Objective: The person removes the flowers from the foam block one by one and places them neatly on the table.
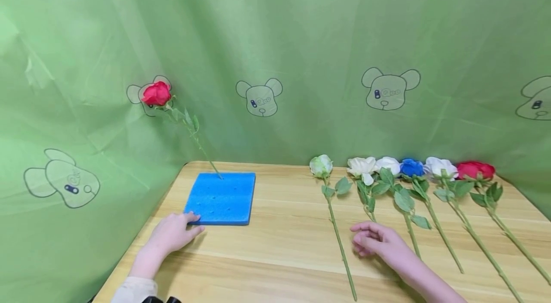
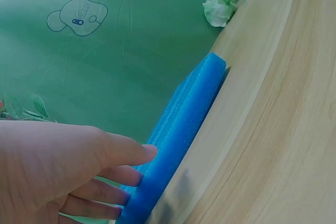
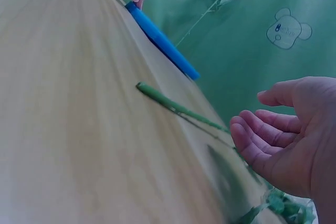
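Note:
My left hand rests its fingertips on the near left corner of a blue foam board, fingers fairly straight. A red artificial rose stands in the board's far edge, its stem leaning left. Just right of the stem of a green-and-white rose, my right hand hovers over the table with loosely bent fingers and nothing in them. In the right wrist view that stem's cut end points away from the hand. Partly behind the right hand lies a cream rose.
Right of the cream rose lie a white rose, a blue rose, another white rose and a red rose, stems toward me. The wooden table meets a green curtain at the back and left. Small holes dot the foam.

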Demonstrator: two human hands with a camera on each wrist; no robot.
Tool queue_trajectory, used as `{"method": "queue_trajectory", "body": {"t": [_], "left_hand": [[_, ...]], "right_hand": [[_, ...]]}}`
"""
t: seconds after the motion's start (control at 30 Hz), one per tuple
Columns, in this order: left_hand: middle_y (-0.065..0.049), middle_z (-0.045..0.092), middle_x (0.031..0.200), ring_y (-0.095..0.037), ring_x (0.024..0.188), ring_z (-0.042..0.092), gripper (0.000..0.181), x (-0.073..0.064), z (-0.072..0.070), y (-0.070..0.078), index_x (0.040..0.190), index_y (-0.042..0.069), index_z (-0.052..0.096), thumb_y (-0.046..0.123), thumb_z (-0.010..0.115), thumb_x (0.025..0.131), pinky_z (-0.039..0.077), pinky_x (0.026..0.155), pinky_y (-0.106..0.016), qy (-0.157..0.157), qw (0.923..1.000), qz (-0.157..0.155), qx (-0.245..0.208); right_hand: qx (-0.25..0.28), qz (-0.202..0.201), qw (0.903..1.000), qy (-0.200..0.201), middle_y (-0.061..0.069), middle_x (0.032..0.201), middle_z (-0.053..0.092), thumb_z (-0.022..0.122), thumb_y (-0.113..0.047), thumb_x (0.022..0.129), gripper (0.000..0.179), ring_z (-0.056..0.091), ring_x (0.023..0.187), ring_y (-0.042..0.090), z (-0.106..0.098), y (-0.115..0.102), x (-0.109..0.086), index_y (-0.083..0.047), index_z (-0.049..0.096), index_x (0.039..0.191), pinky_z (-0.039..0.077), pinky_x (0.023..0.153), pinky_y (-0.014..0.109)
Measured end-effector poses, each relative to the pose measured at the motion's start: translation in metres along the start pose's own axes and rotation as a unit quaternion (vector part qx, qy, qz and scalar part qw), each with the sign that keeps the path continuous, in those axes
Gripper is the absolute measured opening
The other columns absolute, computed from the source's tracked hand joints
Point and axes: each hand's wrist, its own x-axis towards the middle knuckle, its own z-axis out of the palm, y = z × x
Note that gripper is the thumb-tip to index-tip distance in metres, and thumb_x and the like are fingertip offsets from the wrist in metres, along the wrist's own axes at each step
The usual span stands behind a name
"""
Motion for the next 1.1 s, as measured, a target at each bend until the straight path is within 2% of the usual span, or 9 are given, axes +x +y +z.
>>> {"method": "queue_trajectory", "body": {"t": [0.23, 0.47, 0.63, 0.83, 1.1], "left_hand": [[-0.021, 0.062, 0.131, -0.045, 0.118, 0.059, 0.045, -0.002, 0.003, -0.001, 0.122, 0.01, 0.068, 0.04, 0.067, 0.089, 0.048, 0.098, -0.06, -0.006, 1.0, -0.006, -0.002], [-0.02, 0.061, 0.132, -0.045, 0.119, 0.059, 0.045, -0.001, 0.003, -0.001, 0.122, 0.01, 0.068, 0.041, 0.067, 0.089, 0.048, 0.098, -0.06, -0.007, 0.9999, -0.01, 0.0], [-0.021, 0.062, 0.131, -0.045, 0.119, 0.059, 0.045, 0.0, 0.001, -0.001, 0.122, 0.01, 0.068, 0.04, 0.067, 0.089, 0.048, 0.098, -0.06, -0.005, 1.0, -0.007, 0.0], [-0.021, 0.062, 0.131, -0.045, 0.119, 0.059, 0.044, 0.001, 0.0, 0.0, 0.122, 0.009, 0.068, 0.04, 0.067, 0.09, 0.048, 0.098, -0.059, -0.006, 1.0, -0.004, 0.0], [-0.02, 0.062, 0.131, -0.044, 0.119, 0.059, 0.044, 0.0, 0.001, 0.0, 0.122, 0.01, 0.068, 0.04, 0.067, 0.089, 0.048, 0.099, -0.059, -0.008, 0.9999, -0.009, -0.003]], "right_hand": [[-0.039, -0.014, 0.999, 0.016, 0.013, 0.099, 0.069, 0.061, -0.021, 0.096, 0.045, 0.067, 0.083, 0.016, 0.005, -0.014, 0.009, 0.01, 0.052, 0.127, 0.059, 0.076, 0.028], [-0.06, -0.047, 0.9971, -0.007, 0.022, 0.106, 0.067, 0.06, -0.02, 0.096, 0.042, 0.067, 0.087, 0.013, 0.011, -0.03, 0.023, 0.01, 0.053, 0.126, 0.058, 0.078, 0.024], [-0.049, -0.067, 0.996, -0.032, 0.028, 0.11, 0.063, 0.062, -0.02, 0.095, 0.043, 0.068, 0.091, 0.014, 0.017, -0.041, 0.034, 0.01, 0.053, 0.125, 0.058, 0.082, 0.023], [-0.056, -0.08, 0.9943, -0.044, 0.023, 0.106, 0.066, 0.062, -0.019, 0.095, 0.039, 0.068, 0.089, 0.017, 0.029, -0.054, 0.048, 0.008, 0.056, 0.122, 0.06, 0.079, 0.028], [-0.067, -0.104, 0.9894, -0.076, 0.022, 0.104, 0.065, 0.063, -0.016, 0.094, 0.036, 0.064, 0.087, 0.015, 0.049, -0.062, 0.074, 0.008, 0.057, 0.119, 0.059, 0.077, 0.025]]}}
